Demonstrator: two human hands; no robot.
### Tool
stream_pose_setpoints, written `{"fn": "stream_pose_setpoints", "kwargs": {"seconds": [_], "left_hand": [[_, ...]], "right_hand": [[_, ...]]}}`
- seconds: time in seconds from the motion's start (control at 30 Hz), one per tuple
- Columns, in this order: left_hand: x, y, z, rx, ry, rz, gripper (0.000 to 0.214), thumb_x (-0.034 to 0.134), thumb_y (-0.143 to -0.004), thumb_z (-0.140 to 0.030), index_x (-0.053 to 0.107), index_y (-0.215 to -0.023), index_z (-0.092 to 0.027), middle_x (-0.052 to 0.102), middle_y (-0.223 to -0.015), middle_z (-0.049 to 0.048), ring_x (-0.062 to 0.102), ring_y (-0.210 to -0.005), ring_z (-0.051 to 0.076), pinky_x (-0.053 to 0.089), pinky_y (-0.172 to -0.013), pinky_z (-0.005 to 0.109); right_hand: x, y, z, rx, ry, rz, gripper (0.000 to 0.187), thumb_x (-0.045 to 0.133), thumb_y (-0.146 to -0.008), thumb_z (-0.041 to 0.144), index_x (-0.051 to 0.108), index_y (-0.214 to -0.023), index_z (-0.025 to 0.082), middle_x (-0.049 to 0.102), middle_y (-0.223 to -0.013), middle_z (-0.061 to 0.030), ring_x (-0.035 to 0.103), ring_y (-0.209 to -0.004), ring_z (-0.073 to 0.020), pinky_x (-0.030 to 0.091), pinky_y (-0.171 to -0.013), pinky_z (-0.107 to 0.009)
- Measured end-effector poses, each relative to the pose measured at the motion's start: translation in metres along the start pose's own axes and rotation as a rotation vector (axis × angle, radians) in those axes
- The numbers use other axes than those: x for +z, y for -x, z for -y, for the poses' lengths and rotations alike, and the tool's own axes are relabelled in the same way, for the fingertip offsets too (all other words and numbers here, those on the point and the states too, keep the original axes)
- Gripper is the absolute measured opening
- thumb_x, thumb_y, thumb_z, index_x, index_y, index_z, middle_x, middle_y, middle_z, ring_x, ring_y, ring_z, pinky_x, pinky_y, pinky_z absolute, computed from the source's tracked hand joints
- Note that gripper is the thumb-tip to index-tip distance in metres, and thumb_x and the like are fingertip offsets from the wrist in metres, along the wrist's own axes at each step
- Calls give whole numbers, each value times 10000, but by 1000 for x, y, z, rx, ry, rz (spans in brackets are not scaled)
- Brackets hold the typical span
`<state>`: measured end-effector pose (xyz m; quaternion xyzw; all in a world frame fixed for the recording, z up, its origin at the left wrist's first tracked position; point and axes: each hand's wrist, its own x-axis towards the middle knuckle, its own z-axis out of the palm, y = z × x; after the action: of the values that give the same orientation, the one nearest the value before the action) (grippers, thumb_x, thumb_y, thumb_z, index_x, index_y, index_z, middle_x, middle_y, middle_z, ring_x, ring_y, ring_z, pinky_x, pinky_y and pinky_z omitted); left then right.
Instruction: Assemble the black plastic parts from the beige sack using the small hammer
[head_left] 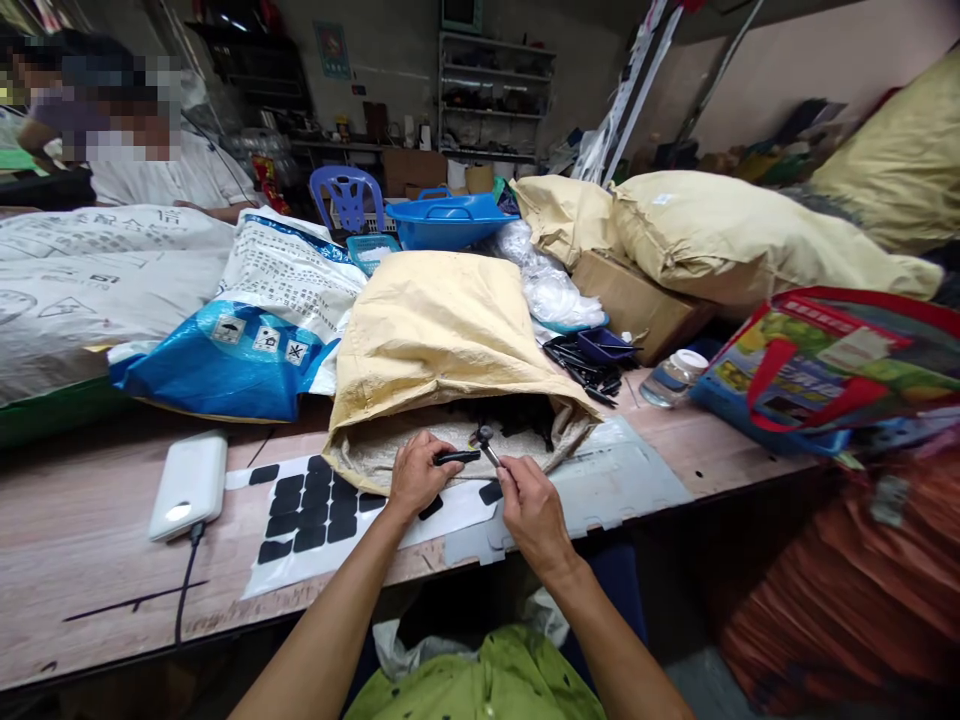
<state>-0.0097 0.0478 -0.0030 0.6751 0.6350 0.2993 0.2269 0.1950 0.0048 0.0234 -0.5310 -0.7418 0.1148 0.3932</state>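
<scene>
My left hand (417, 474) is closed on a slim black rod-like piece (459, 456), which points to the right. Between the thumb and fingers of my right hand (531, 506) is a small tool with a metal shaft and a rounded head (486, 438). The tool's head is close to the black piece's end; whether they touch I cannot tell. Both hands are at the mouth of a large yellowish woven sack (442, 320) lying on the table. Dark pieces (510, 412) show inside its opening. Under my hands lies a white sheet with black rounded squares (316, 504).
A white power bank (189, 486) with a cable lies at left, beside a blue-and-white sack (255, 320). Loose black pieces (581, 362), a clear jar (673, 378) and a colourful bag (832, 375) are at right. A person in white (180, 175) sits at the far left.
</scene>
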Motion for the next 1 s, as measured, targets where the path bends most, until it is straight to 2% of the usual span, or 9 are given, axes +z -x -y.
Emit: {"fn": "stream_pose_setpoints", "kwargs": {"seconds": [0.17, 0.3, 0.5, 0.63, 0.73, 0.87, 1.0], "left_hand": [[-1, 0, -3, -12, 15, 1, 164, 795, -797, -300, 784, -957, -266, 654, -950, 7, 610, -984, 208, 420, -874, 332], [-1, 0, -4, -29, 2, -3, 167, 794, -790, -290, 783, -955, -269, 654, -955, 10, 605, -990, 211, 416, -888, 337], [-1, -1, -1, -5, -15, 13, 136, 795, -798, -310, 768, -922, -260, 647, -954, 7, 597, -995, 212, 399, -873, 334], [-1, 0, -3, -8, -26, 1, 95, 780, -811, -310, 771, -894, -264, 644, -940, 7, 595, -997, 213, 391, -873, 334], [-2, 1, -3, -4, -10, 6, 139, 779, -813, -322, 773, -943, -273, 662, -959, 11, 601, -1011, 220, 398, -900, 343], [-3, 2, 3, 26, 98, -18, 140, 712, -866, -328, 751, -977, -250, 706, -1009, 20, 623, -1034, 223, 423, -939, 345], [-2, 0, 12, -3, 332, -58, 233, 580, -942, -381, 724, -1014, -213, 731, -966, 28, 643, -908, 193, 466, -835, 298]], "right_hand": [[8, 0, 9, -25, 73, 2, 296, 373, -1061, 256, 647, -1150, 187, 640, -964, -96, 628, -895, -219, 484, -804, -307], [12, 3, 8, -32, 156, 67, 293, 376, -1046, 227, 667, -1066, 193, 636, -910, -81, 616, -810, -208, 467, -720, -294], [19, 3, 18, -59, 86, 45, 290, 379, -1061, 249, 652, -1143, 194, 647, -956, -90, 636, -890, -214, 482, -796, -299], [26, 3, 21, -52, 92, 85, 293, 384, -1058, 245, 668, -1103, 188, 650, -940, -86, 644, -855, -208, 481, -772, -297], [21, 1, 15, -28, 90, 61, 276, 406, -1052, 253, 671, -1102, 193, 650, -937, -76, 639, -861, -207, 474, -778, -296], [4, -4, -5, 19, 188, -3, 242, 447, -1039, 256, 676, -1104, 212, 654, -967, -67, 626, -881, -211, 448, -773, -305], [-5, -2, -27, 22, 414, -34, 173, 526, -1000, 220, 688, -1060, 209, 650, -951, -77, 572, -862, -229, 393, -734, -328]]}}
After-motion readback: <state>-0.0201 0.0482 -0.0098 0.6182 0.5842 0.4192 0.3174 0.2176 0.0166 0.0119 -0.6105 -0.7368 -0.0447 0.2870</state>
